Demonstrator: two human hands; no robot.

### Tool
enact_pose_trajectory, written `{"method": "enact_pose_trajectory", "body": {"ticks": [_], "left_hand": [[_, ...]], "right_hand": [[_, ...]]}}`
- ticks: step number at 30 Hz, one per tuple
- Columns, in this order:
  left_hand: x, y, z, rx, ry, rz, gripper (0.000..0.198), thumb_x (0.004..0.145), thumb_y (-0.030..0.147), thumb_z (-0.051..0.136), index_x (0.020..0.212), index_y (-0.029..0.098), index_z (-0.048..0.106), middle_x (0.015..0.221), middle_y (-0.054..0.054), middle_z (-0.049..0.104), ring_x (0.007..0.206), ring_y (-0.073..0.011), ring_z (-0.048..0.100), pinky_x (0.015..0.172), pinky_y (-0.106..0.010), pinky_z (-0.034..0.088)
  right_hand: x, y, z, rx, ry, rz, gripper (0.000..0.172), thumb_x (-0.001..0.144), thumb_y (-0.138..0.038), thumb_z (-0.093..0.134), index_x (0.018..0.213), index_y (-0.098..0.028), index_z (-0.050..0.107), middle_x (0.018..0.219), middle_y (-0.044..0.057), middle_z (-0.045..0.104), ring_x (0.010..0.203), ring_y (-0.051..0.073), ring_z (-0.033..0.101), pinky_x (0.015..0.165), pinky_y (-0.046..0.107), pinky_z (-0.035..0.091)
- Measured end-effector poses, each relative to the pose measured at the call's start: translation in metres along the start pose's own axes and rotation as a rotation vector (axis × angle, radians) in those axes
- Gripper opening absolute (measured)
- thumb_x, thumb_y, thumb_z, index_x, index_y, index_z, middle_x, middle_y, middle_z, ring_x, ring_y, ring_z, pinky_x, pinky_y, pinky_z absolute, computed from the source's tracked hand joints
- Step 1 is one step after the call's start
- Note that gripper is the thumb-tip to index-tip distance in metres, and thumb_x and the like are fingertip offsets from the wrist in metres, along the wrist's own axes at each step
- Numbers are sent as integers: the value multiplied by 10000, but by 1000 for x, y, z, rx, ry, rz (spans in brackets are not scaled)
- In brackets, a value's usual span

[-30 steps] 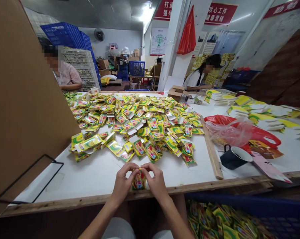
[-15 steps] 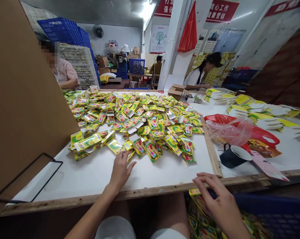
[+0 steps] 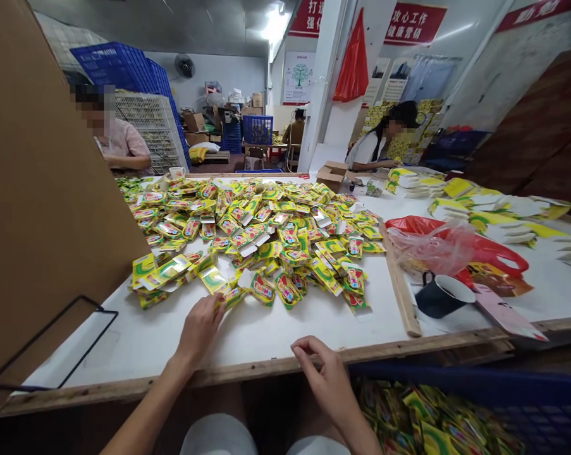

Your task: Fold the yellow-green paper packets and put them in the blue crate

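A big heap of small yellow-green-red flat cartons (image 3: 276, 234) covers the white table (image 3: 285, 325). My left hand (image 3: 200, 328) lies on the table at the heap's near edge, its fingertips pinching one flat carton (image 3: 231, 295). My right hand (image 3: 325, 373) hovers at the table's wooden front edge with its fingers loosely curled and nothing in them. Below the table to the right, a blue crate (image 3: 541, 395) holds several folded cartons (image 3: 427, 420).
A tall brown cardboard sheet (image 3: 38, 208) stands at the left. A wooden strip (image 3: 398, 284) divides the table; right of it lie a dark mug (image 3: 439, 296), red plastic bags (image 3: 449, 246) and stacked flat cartons (image 3: 494, 212). Two other people sit at the far side.
A second ago both hands held a carton at the table's front. The right hand went down to the blue crate and came back without it. The left hand reached to the heap and took a carton.
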State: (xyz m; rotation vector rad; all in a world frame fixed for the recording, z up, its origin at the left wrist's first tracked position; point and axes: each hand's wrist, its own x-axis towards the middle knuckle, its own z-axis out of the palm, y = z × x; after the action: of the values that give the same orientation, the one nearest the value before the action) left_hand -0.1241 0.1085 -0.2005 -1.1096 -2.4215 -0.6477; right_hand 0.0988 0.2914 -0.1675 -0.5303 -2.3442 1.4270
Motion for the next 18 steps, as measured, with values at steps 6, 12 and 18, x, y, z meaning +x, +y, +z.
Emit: {"method": "enact_pose_trajectory", "body": {"ticks": [6, 12, 18], "left_hand": [[16, 25, -52, -143, 53, 265, 201, 886, 148, 454, 1064, 205, 531, 1032, -54, 596, 992, -201, 505, 834, -356, 390], [11, 58, -30, -390, -41, 391, 295, 867, 42, 391, 1010, 221, 577, 1252, -68, 449, 1218, -208, 368, 993, -393, 352], [-14, 74, 1, -907, -173, -181, 332, 884, 234, 478, 1211, 213, 430, 1244, -96, 467, 1108, -190, 506, 923, -348, 444]], "right_hand": [[27, -11, 20, 54, 74, -120, 186, 898, -331, 467, 905, -200, 600, 1114, 53, 560, 1097, 185, 492, 953, 296, 355], [59, 2, 56, 494, -121, -69, 296, 849, -312, 529, 1097, -202, 413, 1041, 61, 588, 962, 166, 575, 847, 307, 448], [52, 16, 57, 505, -5, -32, 316, 818, -225, 531, 1092, -209, 375, 1005, 40, 566, 840, 147, 603, 729, 262, 482]]}}
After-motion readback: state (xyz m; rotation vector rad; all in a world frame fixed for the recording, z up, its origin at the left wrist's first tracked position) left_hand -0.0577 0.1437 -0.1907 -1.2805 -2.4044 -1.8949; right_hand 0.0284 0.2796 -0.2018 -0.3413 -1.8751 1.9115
